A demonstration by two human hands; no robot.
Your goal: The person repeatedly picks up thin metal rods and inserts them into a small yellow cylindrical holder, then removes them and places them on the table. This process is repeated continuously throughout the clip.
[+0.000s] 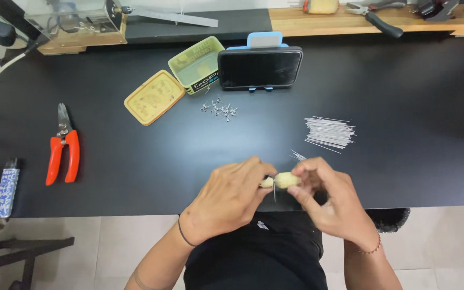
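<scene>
At bench (135, 172) edge — left hand (231, 200) and right hand (326, 200), each grip pinching one pale yellow lump (284, 180); one thin pin (274, 194) hangs below, its top hidden.

Around the one phone (260, 68) standing on its one blue stand (265, 40): one open yellow-green box (195, 63) to its left, with one lid (154, 97) lying further left. One pair of red-handled cutters (63, 149) lies far left. One bundle of thin wires (328, 132), too many to count, lies to the lower right. Two hands (229, 200) (326, 193) work below it.
</scene>
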